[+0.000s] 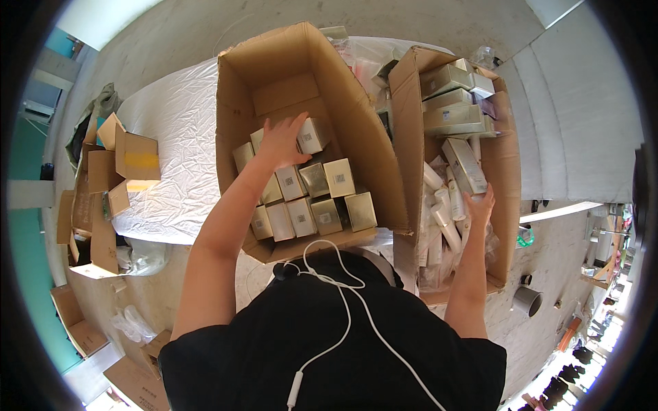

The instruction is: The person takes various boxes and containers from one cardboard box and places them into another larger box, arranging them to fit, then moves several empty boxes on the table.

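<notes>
My left hand reaches into a large cardboard box in front of me, its fingers spread over small upright gold-and-white cartons. Fingertips and thumb lie at the near side of one pale carton; whether they grip it is unclear. Several more cartons stand in rows towards the box's near end. To the right, my right hand has its fingers at the lower end of a long pale carton inside a second cardboard box. White tubes or bottles lie loose beside that hand, and flat gold cartons fill the far end.
Both boxes rest on a table with a wrinkled white cloth. Opened cardboard boxes stand at the left, with clear plastic near them. A grey bucket lies on the floor at the right. White earphone cable hangs over my black shirt.
</notes>
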The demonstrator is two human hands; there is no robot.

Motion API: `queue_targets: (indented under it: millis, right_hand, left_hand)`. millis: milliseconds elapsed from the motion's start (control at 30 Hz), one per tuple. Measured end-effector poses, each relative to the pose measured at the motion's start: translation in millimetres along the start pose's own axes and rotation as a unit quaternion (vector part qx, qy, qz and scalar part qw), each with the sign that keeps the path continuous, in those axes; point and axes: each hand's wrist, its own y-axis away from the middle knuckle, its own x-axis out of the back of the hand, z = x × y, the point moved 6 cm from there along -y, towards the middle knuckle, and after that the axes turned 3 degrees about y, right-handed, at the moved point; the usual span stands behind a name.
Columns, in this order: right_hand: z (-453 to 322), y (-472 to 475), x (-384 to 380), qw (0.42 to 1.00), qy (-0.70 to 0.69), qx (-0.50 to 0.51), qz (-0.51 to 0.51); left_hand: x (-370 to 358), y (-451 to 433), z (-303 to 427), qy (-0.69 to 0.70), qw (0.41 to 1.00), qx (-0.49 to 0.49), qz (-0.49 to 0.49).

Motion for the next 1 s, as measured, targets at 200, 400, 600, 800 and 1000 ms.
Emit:
queue_targets:
  millis: [200, 400, 600, 800, 1000]
  right_hand:
    - [-46, 9, 90, 0.995, -0.089, 0.018, 0.033]
    - [-207, 49, 190, 0.883, -0.398, 0.243, -0.047]
    - [-374, 104, 125, 0.81, -0.151, 0.56, -0.08]
    - [-409, 108, -41, 0.741, -0.076, 0.648, -0.161]
    - [-417, 117, -73, 0.774, -0.036, 0.565, -0.284]
  left_hand:
    - [16, -4, -6, -0.031, 0.999, 0.02, -0.006]
    - [6, -5, -8, -0.022, 1.0, 0.009, 0.005]
    - [2, 3, -11, -0.01, 1.0, 0.014, 0.022]
    - [2, 5, 0, 0.027, 0.999, 0.012, 0.023]
    - [6, 12, 1, 0.124, 0.992, 0.017, 0.015]
